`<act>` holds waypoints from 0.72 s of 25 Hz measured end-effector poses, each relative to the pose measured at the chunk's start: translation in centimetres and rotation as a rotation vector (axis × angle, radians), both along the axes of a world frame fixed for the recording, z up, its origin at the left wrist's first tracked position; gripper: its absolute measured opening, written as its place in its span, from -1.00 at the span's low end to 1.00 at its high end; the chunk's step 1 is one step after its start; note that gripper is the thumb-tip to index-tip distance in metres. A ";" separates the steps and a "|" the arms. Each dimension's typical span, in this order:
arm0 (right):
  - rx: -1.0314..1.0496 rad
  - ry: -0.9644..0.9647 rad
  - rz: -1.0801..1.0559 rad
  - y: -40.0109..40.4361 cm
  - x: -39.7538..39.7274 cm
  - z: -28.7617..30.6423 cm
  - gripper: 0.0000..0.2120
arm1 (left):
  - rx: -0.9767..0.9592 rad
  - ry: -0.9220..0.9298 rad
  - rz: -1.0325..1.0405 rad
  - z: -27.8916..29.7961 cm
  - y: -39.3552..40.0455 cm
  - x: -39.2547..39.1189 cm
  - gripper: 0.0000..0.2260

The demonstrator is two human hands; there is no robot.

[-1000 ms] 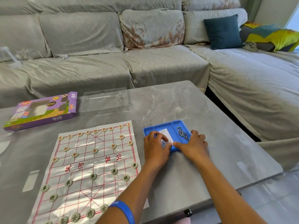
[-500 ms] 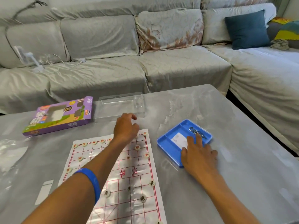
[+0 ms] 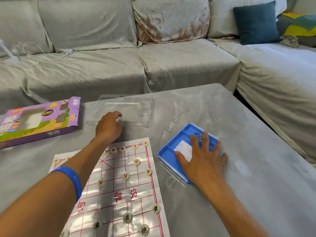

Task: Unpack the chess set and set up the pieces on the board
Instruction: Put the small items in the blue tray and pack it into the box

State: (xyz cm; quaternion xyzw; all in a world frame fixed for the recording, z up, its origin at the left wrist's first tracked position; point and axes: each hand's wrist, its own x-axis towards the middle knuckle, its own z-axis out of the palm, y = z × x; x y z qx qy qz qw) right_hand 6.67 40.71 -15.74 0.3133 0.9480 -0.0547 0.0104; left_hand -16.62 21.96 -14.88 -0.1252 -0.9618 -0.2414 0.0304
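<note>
- Red-lined paper board point(image 3: 118, 190) lies at the table's near edge, left of centre, with pale round pieces point(image 3: 127, 217) standing on its grid: soldiers and cannons nearest me, more across the middle, a back row along its far edge. I judge the set-up itself essentially finished, though my left forearm hides part of the left half.
- Blue wristband point(image 3: 71, 180) crosses the board on my left forearm as that arm reaches past the board's far edge.
- My right hand point(image 3: 203, 159) lies flat, fingers spread and straight, on the blue tray point(image 3: 166, 151) just right of the board's far right corner; it grips nothing, only presses the tray's near end, fingertips beside a white card point(image 3: 183, 147) and a metal clip point(image 3: 198, 135).
- My left hand point(image 3: 109, 126) is beyond the board, fingers curled at the near edge of the clear plastic insert point(image 3: 127, 108); I cannot tell whether it has pinched the rim or merely touches it.
- Purple box point(image 3: 37, 120) rests near the table's far left corner, just left of the insert, apart from both hands.
- My reading: the step in hand is tidying the packaging. The next move calls for a firm pinch on the flimsy insert without brushing the back row.
- Grey sofa point(image 3: 119, 65) runs behind the table point(image 3: 222, 108).
</note>
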 end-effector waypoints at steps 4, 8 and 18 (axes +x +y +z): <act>-0.095 -0.018 0.279 -1.3 -0.1 -0.5 -0.45 | -0.086 -0.027 -0.089 -0.1 1.1 0.4 -0.67; -0.235 0.017 0.149 0.6 0.6 1.0 -0.71 | -0.105 -0.039 -0.119 0.1 1.7 0.9 -0.81; -0.259 -0.048 0.026 6.8 4.7 1.7 -0.47 | 0.154 0.147 -0.153 3.1 3.0 5.8 -0.76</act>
